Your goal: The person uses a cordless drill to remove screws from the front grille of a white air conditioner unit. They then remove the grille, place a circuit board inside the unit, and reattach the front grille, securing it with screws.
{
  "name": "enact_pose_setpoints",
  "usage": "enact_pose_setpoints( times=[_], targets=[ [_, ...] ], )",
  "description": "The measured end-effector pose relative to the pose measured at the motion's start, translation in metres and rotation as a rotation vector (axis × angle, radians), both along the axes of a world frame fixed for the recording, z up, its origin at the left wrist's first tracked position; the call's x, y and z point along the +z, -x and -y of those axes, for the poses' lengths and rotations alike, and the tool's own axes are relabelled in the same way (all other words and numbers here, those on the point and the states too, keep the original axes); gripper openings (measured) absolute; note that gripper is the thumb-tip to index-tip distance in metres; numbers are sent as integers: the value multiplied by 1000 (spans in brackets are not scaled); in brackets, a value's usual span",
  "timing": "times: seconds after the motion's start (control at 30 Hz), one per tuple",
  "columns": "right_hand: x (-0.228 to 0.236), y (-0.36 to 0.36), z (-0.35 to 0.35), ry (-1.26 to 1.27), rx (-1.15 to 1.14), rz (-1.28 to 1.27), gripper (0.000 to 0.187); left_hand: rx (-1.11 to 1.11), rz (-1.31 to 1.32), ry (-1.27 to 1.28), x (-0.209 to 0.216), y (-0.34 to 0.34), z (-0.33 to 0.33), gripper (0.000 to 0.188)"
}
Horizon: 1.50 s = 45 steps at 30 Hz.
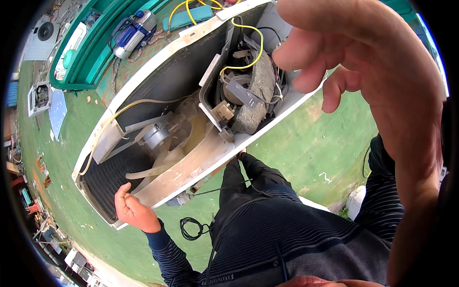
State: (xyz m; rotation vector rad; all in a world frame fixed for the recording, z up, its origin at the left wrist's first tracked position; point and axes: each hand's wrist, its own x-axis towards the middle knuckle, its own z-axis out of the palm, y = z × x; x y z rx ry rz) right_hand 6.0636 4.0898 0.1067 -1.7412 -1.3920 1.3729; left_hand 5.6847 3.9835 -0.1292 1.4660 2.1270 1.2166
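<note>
A long white outdoor air conditioner unit [193, 188] lies opened before me, its inside facing up. In its left half are a pale plastic fan [193, 131] and a silver fan motor [156, 136]. A compressor wrapped in grey padding [256, 95] fills the right half, with yellow wire looping over it. My left hand [136, 210] is at the unit's near left edge, fingers curled over the rim beside a fan blade tip. Close to the camera, my right hand [363, 62] is raised at the upper right, fingers bent and apart, holding nothing visible; it hides part of the unit's right end.
Beyond the unit stand a blue and silver pump [135, 34], a teal case [190, 17] and a green tub [79, 71]. A black cable coil [192, 228] lies on the green floor [315, 138] by my legs. Assorted parts and clutter line the left side.
</note>
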Motion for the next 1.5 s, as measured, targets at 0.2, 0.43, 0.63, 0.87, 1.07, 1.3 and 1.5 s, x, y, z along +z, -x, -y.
enact_pose_setpoints(
  times=[0.2, 0.43, 0.63, 0.87, 1.07, 1.3, 1.5],
  targets=[
    [-12, -39, 39, -287, 51, 94, 83, -51, -44, -28, 6, -8, -2, 29],
    [-14, -60, 50, -413, 23, 165, 83, -329, 283, 64, 48, -28, -11, 28],
    [-8, -71, 100, -559, -21, 251, 84, -683, 349, 190, 76, -126, -90, 24],
    [-6, -57, 182, -626, -80, 343, 84, -938, 282, 117, 40, -227, -163, 30],
    [-16, -55, 202, -625, -129, 412, 85, -961, -145, -78, 20, -286, -175, 50],
    [-24, -41, 219, -643, -109, 421, 86, -1039, -378, -206, -10, -275, -203, 33],
    [-28, -46, 236, -634, -169, 415, 86, -1000, -670, 43, -1, -271, -190, 30]
  ],
)
